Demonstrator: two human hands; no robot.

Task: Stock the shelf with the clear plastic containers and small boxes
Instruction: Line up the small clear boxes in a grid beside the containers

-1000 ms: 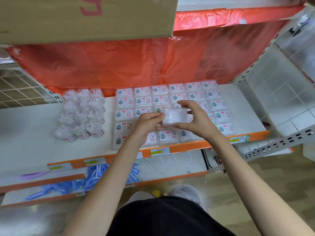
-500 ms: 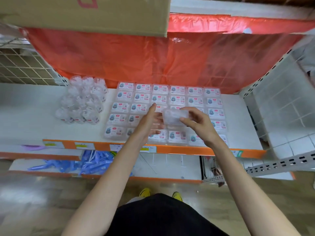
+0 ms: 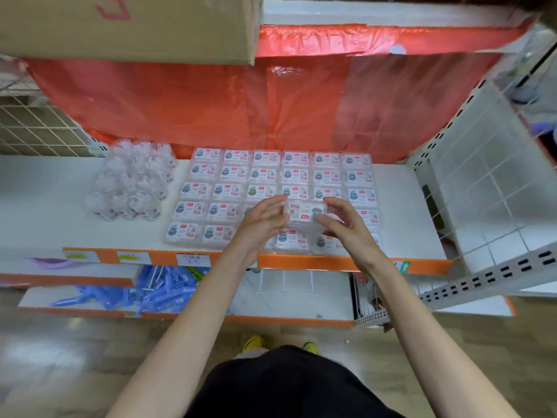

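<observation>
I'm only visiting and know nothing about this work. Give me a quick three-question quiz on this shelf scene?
1. True or false: the round clear containers stand left of the grid of labelled boxes.
2. What hangs behind the shelf? A) red plastic sheet B) mirror C) blue curtain
3. Fill in: the right hand pinches a small ____.
Key: 1 true; 2 A; 3 box.

Shop aisle. A white metal shelf [image 3: 45, 191] is carrying an orange price strip [image 3: 331, 262] with paper labels [image 3: 193, 259]; identical small boxes [image 3: 235, 173] are lying in rows; a cardboard carton [image 3: 135, 28] is sitting overhead.
</observation>
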